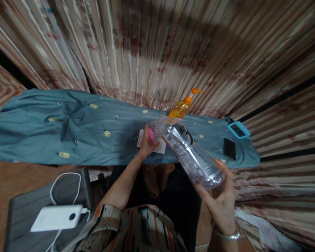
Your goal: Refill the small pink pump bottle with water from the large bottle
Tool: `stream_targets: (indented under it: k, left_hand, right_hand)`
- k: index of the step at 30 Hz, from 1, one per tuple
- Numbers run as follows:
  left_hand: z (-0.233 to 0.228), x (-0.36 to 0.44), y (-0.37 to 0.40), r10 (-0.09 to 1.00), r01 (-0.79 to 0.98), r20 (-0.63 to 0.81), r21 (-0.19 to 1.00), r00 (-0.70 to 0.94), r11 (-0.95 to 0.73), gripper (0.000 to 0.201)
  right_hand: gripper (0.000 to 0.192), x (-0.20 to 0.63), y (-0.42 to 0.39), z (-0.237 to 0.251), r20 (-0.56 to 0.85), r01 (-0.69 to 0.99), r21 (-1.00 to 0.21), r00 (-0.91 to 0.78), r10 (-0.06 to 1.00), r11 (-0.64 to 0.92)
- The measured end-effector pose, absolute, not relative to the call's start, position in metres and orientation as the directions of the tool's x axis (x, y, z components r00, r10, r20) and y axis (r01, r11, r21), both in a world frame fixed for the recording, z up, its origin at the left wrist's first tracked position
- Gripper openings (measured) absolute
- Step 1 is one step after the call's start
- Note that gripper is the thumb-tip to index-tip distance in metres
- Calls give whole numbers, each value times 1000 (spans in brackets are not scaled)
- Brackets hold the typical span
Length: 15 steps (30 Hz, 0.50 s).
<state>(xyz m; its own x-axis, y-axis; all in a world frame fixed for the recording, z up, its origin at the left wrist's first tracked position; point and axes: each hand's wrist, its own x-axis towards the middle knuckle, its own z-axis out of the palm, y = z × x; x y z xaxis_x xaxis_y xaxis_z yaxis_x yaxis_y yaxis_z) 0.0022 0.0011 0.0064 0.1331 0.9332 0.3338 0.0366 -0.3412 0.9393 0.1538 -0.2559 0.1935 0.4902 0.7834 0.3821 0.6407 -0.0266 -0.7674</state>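
A large clear plastic bottle (196,159) with black print lies tilted in the air, its base toward me on the right. My right hand (222,196) grips it around the base, thumb on the near side. At its upper-left end, my left hand (146,142) closes around a clear plastic piece with a pink part (151,134); whether this belongs to the bottle I cannot tell. Beneath the left hand lies a white paper (160,147) on the cloth. Just behind the bottle stands an orange pump bottle (180,109) with yellow-orange liquid, partly hidden.
A teal patterned cloth (86,140) covers the long narrow table. On its right side are a black phone (229,149) and a blue-framed digital clock (238,130). Pleated curtains (152,52) hang behind. At lower left, a white power bank (56,217) with a cable rests on a grey stool (21,213).
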Motion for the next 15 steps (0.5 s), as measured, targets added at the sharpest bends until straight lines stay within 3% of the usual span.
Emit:
stream_targets:
  k: [15]
  left_hand:
    - [6,2,2,931,33,341,937,132,-348,129]
  right_hand:
    - [87,155,-255,193,407,661,-751,472,782,-9]
